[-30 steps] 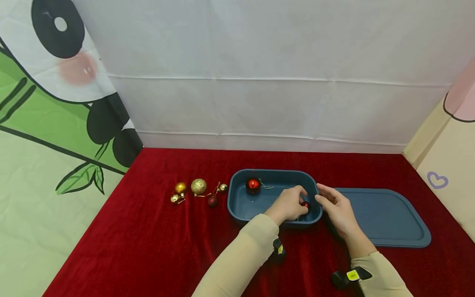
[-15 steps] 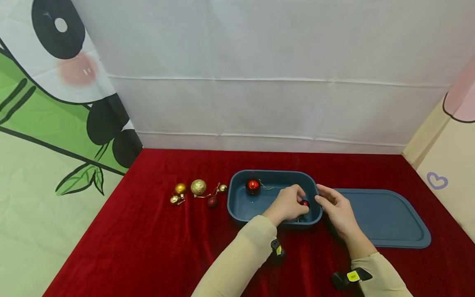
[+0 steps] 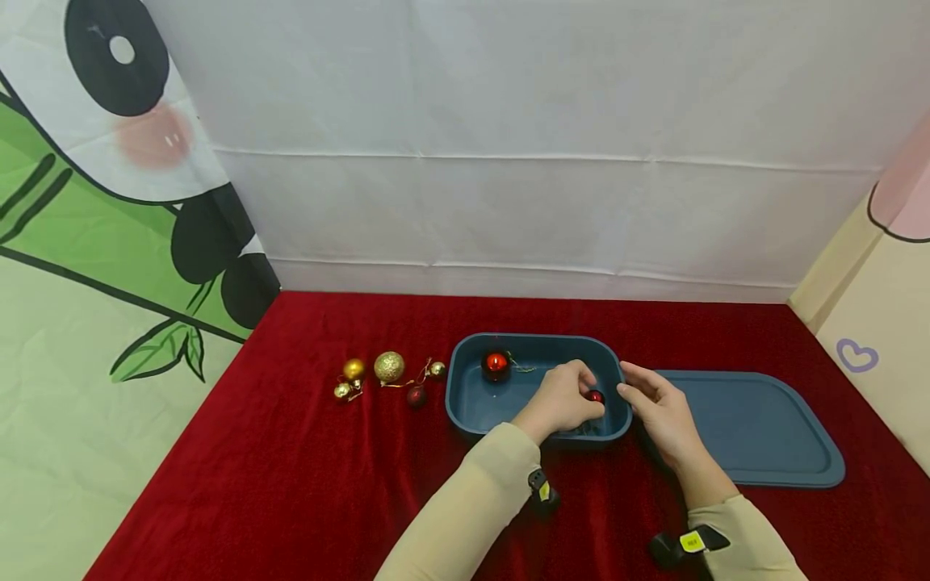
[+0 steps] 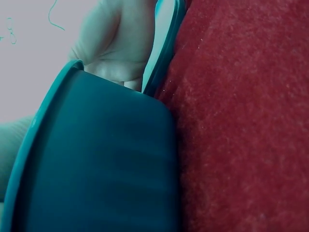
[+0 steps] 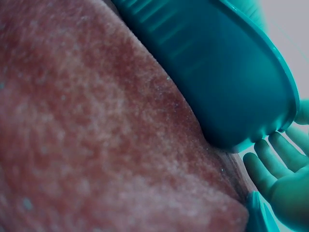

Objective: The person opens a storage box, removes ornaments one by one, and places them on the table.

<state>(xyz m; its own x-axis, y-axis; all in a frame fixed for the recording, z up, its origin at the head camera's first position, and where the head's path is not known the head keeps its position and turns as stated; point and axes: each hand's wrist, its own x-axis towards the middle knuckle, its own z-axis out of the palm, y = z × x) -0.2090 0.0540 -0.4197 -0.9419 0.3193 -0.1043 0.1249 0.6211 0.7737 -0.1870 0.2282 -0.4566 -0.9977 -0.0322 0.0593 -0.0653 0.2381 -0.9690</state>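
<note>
In the head view, my left hand (image 3: 559,399) reaches into a blue plastic box (image 3: 468,411), at its right end. Thumb and fingers pinch a small red Christmas ball (image 3: 594,396). A larger shiny red Christmas ball (image 3: 496,365) with a gold cord lies in the box's left half. My right hand (image 3: 659,407) rests against the outside of the box's right end. In the right wrist view, this hand's extended fingers (image 5: 264,175) touch the box wall (image 5: 231,92). The left wrist view is mostly filled by the box's outer side (image 4: 111,154), which hides the held ball.
Left of the box lie a glittery gold ball (image 3: 388,367), a shiny gold ball (image 3: 353,369), a dark red ball (image 3: 416,395) and small gold ones with cords. A flat blue lid (image 3: 756,428) lies to the right on the red cloth (image 3: 312,484). A white sheet hangs behind.
The small red ball has shifted very slightly left and up between my left fingers. My right hand has stayed at the box's end, and the other balls have not moved.
</note>
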